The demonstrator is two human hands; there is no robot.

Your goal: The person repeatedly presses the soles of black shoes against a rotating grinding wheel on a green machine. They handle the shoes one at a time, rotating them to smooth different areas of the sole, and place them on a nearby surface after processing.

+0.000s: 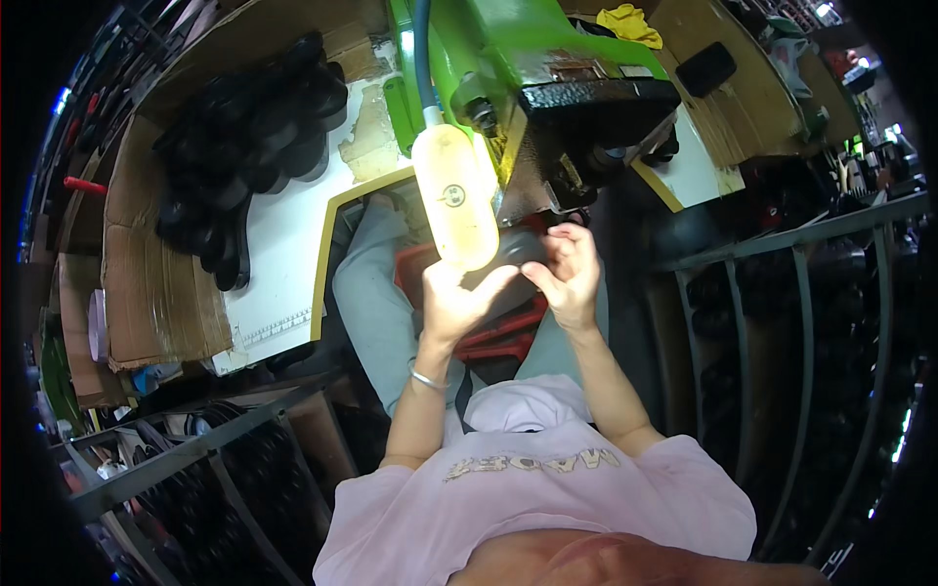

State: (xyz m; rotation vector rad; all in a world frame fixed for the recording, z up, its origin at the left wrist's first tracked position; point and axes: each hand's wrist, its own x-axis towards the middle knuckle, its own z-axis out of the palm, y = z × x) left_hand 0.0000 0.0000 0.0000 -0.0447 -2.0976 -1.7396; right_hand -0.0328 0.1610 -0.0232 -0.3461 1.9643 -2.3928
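Note:
A dark, rounded piece that looks like part of a shoe (506, 252) is held between both hands, close under the head of a green machine (528, 44). My left hand (454, 301) grips its near left side, thumb stretched along the edge and fingers partly hidden by the lamp. At the right, my right hand (572, 273) pinches the same piece with its thumb on the near edge and fingers curled at the side. A glowing yellow-white lamp (455, 200) hangs directly above my left hand. The piece's far end is hidden beneath the lamp and machine.
A pile of black shoe parts (264, 127) lies on the white tabletop (269, 283) at left, beside cardboard (161, 283). Metal rail racks (801, 234) stand at both sides. Far right are a yellow cloth (630, 24) and a black piece (705, 68). Red crates (498, 337) sit below my hands.

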